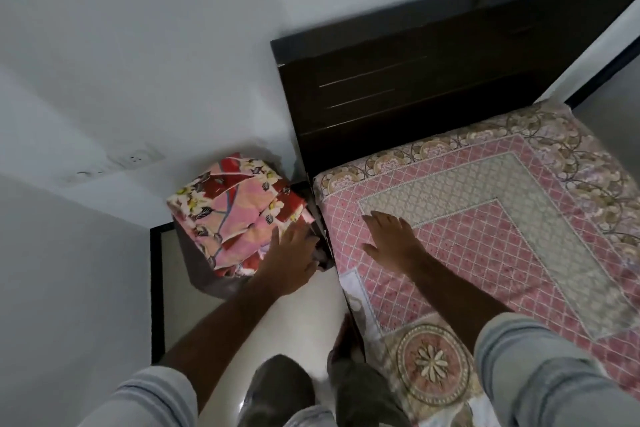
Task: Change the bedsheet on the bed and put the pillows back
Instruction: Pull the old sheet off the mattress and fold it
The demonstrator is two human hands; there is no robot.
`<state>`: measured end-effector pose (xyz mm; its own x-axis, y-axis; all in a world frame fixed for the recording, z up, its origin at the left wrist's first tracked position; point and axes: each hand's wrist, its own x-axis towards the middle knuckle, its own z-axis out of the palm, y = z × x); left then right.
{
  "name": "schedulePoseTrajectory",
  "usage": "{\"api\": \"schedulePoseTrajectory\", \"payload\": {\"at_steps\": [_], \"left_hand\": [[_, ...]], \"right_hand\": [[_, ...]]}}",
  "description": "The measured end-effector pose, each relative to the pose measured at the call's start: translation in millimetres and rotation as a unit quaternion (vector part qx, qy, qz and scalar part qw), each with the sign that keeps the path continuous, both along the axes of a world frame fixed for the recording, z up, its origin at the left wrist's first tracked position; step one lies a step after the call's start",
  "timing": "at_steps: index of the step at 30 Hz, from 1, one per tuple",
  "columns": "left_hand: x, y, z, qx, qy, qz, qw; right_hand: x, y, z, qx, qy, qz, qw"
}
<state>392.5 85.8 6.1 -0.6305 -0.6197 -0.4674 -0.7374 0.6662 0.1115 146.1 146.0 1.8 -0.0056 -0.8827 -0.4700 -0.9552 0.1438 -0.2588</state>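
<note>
At centre left the left hand [289, 255], fingers straight, touches the folded floral pillows [239, 211] beside the bed, which could topple if nudged, while the open right hand [391, 239] presses the pink bedsheet [485, 218] at centre right.

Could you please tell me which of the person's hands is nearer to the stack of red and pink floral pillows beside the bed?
The left hand. It reaches the near edge of the red and pink floral pillows, apparently touching them, while the right hand lies flat on the pink patterned bedsheet, to their right.

Bed [349, 291] under pink patterned bedsheet [485, 236]
</note>
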Motion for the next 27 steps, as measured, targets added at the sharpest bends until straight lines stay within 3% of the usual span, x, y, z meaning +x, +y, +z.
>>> {"api": "schedulePoseTrajectory", "payload": {"at_steps": [3, 5, 11, 13, 18, 22, 27], "left_hand": [[-26.9, -47.2, -36.9, 0.026, 0.022, 0.006, 0.999], [-44.8, -71.5, -61.8, 0.09, 0.077, 0.068, 0.991], [-94.0, -136.9, -179.4, 0.295, 0.204, 0.282, 0.89], [-101.5, -156.1, -222.4, 0.317, 0.249, 0.32, 0.857], [-120.1, -187.5, -305.7, 0.328, 0.38, 0.454, 0.736], [-133.3, -210.8, -342.7, 0.35, 0.364, 0.621, 0.6], [-133.7, -230.7, -350.8, 0.4, 0.369, 0.706, 0.454]], "right_hand": [[-17.0, -39.1, -43.0, 0.006, 0.006, -0.004, 1.0], [-23.1, -58.8, -72.8, 0.022, 0.008, 0.001, 1.0], [-33.6, -113.3, -178.5, 0.024, 0.023, 0.006, 0.999], [-36.2, -132.5, -211.1, 0.024, 0.046, -0.025, 0.998], [-25.1, -141.7, -270.9, 0.004, 0.05, -0.117, 0.992], [-24.6, -140.3, -279.1, -0.01, 0.061, -0.112, 0.992], [-24.1, -141.3, -283.3, -0.011, 0.066, -0.112, 0.991]]}}
